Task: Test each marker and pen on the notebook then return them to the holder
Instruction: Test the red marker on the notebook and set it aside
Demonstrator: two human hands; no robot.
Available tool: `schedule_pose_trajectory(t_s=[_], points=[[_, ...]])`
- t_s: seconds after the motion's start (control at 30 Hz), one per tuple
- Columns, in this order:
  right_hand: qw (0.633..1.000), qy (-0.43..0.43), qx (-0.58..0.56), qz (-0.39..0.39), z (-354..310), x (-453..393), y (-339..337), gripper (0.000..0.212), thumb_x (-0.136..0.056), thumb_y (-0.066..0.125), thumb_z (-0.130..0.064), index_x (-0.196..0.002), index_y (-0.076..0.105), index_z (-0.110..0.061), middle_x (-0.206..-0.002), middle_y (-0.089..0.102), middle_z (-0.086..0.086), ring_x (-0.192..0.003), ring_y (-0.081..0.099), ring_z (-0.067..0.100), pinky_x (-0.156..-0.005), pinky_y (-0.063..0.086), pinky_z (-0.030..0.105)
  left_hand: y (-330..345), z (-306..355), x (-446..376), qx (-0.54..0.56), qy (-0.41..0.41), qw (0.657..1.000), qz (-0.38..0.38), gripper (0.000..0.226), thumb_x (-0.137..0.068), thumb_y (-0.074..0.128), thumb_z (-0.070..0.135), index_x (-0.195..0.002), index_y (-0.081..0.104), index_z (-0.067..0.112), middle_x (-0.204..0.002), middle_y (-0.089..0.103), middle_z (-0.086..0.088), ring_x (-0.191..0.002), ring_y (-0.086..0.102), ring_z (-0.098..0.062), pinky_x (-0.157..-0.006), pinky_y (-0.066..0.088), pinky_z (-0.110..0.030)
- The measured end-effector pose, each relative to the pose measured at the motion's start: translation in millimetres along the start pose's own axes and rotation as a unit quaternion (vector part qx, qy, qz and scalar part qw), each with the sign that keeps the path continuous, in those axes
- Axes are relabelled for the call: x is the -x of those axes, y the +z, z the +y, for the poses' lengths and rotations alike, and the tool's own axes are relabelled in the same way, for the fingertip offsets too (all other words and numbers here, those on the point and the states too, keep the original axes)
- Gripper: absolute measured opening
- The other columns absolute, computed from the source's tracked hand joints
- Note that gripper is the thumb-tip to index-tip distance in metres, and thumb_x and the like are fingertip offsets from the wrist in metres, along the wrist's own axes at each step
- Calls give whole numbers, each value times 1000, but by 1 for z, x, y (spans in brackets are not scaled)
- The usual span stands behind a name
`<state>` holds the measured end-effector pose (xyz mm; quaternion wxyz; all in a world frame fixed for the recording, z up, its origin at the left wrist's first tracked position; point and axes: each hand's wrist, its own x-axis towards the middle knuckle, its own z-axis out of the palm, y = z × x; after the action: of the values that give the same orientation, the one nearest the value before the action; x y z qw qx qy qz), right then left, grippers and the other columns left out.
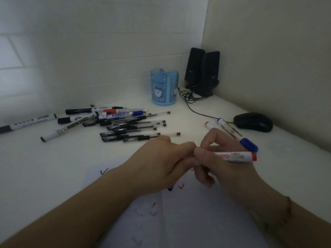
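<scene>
Gripping one red marker — both hands; holder's contents unclear.

Red-ended whiteboard marker horizontal, gripped in both hands above notebook. Notebook open, white pages with red, blue, black tick marks. Blue marker and red marker lying right. Pen/marker pile left. Blue translucent holder upright at back.

My white desk carries a heap of markers and pens on the left, the blue holder behind, two black speakers, a black mouse, and my notebook nearest me.
</scene>
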<state>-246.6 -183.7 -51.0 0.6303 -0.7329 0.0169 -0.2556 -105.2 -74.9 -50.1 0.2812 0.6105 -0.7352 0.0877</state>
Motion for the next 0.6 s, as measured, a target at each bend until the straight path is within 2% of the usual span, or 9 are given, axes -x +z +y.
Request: schedule_pose_trajectory(t_s=[0.07, 0.13, 0.23, 0.3, 0.37, 0.43, 0.53, 0.6], points=[[1000, 1, 12, -15, -3, 1, -2, 24, -76, 67, -48, -71, 53, -29, -46, 53, 3, -35, 43, 20, -36, 37, 25, -1, 2, 1, -1, -10, 1000, 13, 26, -98, 41, 39, -86, 55, 21, -54, 34, 14, -43, 31, -8, -46, 29, -25], [998, 5, 57, -16, -3, 3, -5, 24, -70, 67, -57, -66, 52, -39, -46, 55, 4, -35, 47, 18, -37, 40, 24, 0, 1, 2, 23, -19, 999, 12, 22, -96, 46, 41, -89, 58, 25, -51, 37, 13, -43, 30, -4, -44, 29, -21], [992, -8, 128, -11, -3, 9, -6, 16, -71, 68, -49, -68, 54, -41, -54, 62, -1, -41, 55, 14, -42, 46, 24, 1, -5, 6, 60, -16, 998, -17, 22, -93, 53, 45, -95, 65, 26, -51, 55, 9, -43, 40, 1, -46, 33, -15], [986, -19, 165, 6, -4, 11, -5, 11, -71, 66, -45, -70, 57, -39, -59, 65, -8, -46, 59, 8, -45, 47, 17, -1, -6, 8, 41, -28, 998, -25, 27, -89, 55, 53, -98, 62, 29, -49, 52, 9, -44, 43, -1, -47, 32, -14], [987, -31, 161, 0, -6, 11, -7, 9, -73, 66, -41, -79, 58, -40, -59, 66, -9, -47, 60, 6, -46, 48, 16, -4, -6, 11, 33, -70, 997, -20, 35, -83, 50, 64, -102, 51, 34, -49, 45, 9, -47, 43, -4, -48, 29, -16], [990, -32, 138, -3, -8, 9, -12, 19, -71, 70, -43, -85, 63, -32, -62, 68, -2, -50, 62, 15, -46, 49, 23, -7, -9, 14, 69, -115, 991, -5, 27, -86, 37, 57, -104, 42, 37, -56, 46, 5, -53, 46, -9, -50, 34, -23], [992, 4, 115, 56, -7, 6, -14, 14, -63, 74, -33, -64, 64, -23, -52, 61, 3, -44, 54, 12, -43, 43, 22, -6, -17, 16, 96, -176, 978, 65, 16, -94, 27, 33, -105, 38, 35, -66, 52, 2, -61, 50, -13, -56, 43, -35], [980, 43, 174, 91, -3, 5, -7, 32, -68, 79, -33, -51, 55, -20, -45, 57, 1, -40, 50, 9, -43, 41, 22, -4, -20, 15, 86, -191, 975, 77, 11, -99, 34, 30, -108, 35, 35, -72, 54, 7, -67, 54, -10, -60, 46, -30]])
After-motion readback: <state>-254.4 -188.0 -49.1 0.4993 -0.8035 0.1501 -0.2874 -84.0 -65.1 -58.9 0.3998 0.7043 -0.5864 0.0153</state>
